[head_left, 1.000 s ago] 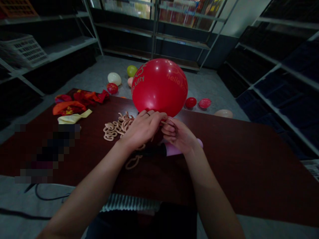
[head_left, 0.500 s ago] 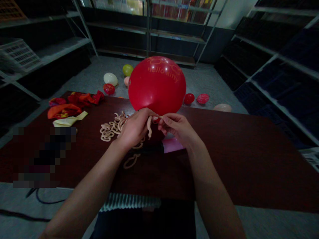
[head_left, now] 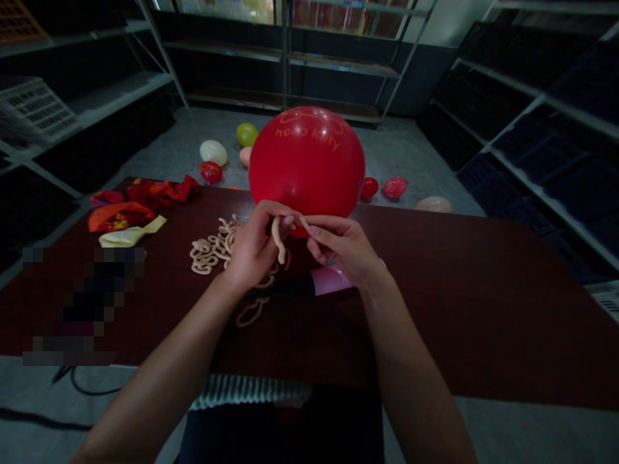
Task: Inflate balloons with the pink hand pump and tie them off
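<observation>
The inflated red Hello Kitty balloon (head_left: pixel 307 161) stands at 12 o'clock above the hands, its base tucked between them, and the main risk probably lies there. The right hand (head_left: pixel 343 248) has a narrow grip at the balloon's base, though what it pinches is hidden; if that grip loosened, the balloon could slip free or lose air. The left hand (head_left: pixel 254 245) has a narrow grip on a beige curled cord (head_left: pixel 277 240) that hangs between the hands. A slack pinch could drop it, and its loose length could snag on the fingers. A tangled pile of beige cords (head_left: pixel 210 248) lies at 9 o'clock near the left wrist, where a wide sweep of that hand could drag it, and a single cord loop (head_left: pixel 251 312) lies at 7 o'clock. A pink-and-black cylinder (head_left: pixel 329 281) at 5 o'clock sits just below the right hand, close enough to knock. At 10 o'clock on the desk (head_left: pixel 459 309) lie a limp orange balloon (head_left: pixel 118 217), a crumpled red balloon (head_left: pixel 162 190) and a pale yellow balloon (head_left: pixel 130 233). Beyond, a white balloon (head_left: pixel 213 153) and a green balloon (head_left: pixel 247 134) rest on the concrete floor (head_left: pixel 411 154) before metal shelving (head_left: pixel 338 64).
</observation>
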Demonstrator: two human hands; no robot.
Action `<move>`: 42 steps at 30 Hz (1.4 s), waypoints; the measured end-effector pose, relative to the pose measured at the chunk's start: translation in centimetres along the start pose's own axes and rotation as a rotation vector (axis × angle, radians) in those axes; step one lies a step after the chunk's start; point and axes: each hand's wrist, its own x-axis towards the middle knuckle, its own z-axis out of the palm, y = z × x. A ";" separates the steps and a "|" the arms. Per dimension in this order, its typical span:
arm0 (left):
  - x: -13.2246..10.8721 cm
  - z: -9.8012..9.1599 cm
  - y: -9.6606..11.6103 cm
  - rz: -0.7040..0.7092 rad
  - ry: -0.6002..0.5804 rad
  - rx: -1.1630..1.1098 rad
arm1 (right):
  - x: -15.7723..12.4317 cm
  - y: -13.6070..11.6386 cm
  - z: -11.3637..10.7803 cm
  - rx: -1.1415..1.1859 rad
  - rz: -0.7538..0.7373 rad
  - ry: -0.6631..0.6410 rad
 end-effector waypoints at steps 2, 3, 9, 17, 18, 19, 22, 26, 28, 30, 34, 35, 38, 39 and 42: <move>0.1 -0.3 0.1 -0.004 0.010 0.036 | -0.1 -0.1 0.3 -0.052 -0.022 -0.018; 0.1 -0.4 0.2 -0.004 0.007 0.048 | -0.1 -0.1 0.4 -0.077 -0.033 -0.020; 0.3 -0.8 0.2 0.042 -0.020 -0.033 | -0.2 0.0 1.6 -0.163 -0.055 -0.029; 0.5 -0.6 0.0 -0.010 -0.013 -0.050 | 0.2 1.0 2.3 -0.125 -0.058 -0.029; 0.6 -0.6 0.1 -0.009 -0.024 -0.045 | 0.3 1.1 2.4 -0.127 -0.050 -0.032; 0.6 -0.6 0.1 -0.008 -0.039 -0.046 | 0.3 1.2 2.5 -0.130 -0.043 -0.037; 0.7 -0.7 -0.1 0.007 -0.109 -0.087 | 0.4 1.4 2.7 -0.134 -0.042 -0.048; 0.7 -0.9 -0.5 0.033 -0.132 -0.135 | 0.5 1.9 3.0 -0.099 -0.079 -0.042; 0.5 -0.9 -0.5 0.039 -0.111 -0.125 | 0.5 2.1 3.2 -0.083 -0.088 -0.039; 0.4 -0.8 -0.4 0.016 -0.088 -0.090 | 0.5 2.1 3.5 -0.072 -0.093 -0.026; 0.1 -0.6 0.0 -0.075 -0.009 -0.017 | 0.3 2.0 3.8 -0.059 -0.094 -0.004; 0.1 -0.5 0.1 -0.078 0.014 -0.007 | 0.3 2.0 3.9 -0.058 -0.093 -0.002; 0.1 -0.3 0.2 -0.065 0.078 0.013 | 0.2 2.0 4.1 -0.053 -0.095 -0.002; 0.1 -0.3 0.3 -0.062 0.100 0.018 | 0.2 1.9 4.2 -0.049 -0.095 -0.003; 0.2 -0.2 0.3 -0.066 0.138 0.030 | 0.2 1.9 4.2 -0.033 -0.099 -0.016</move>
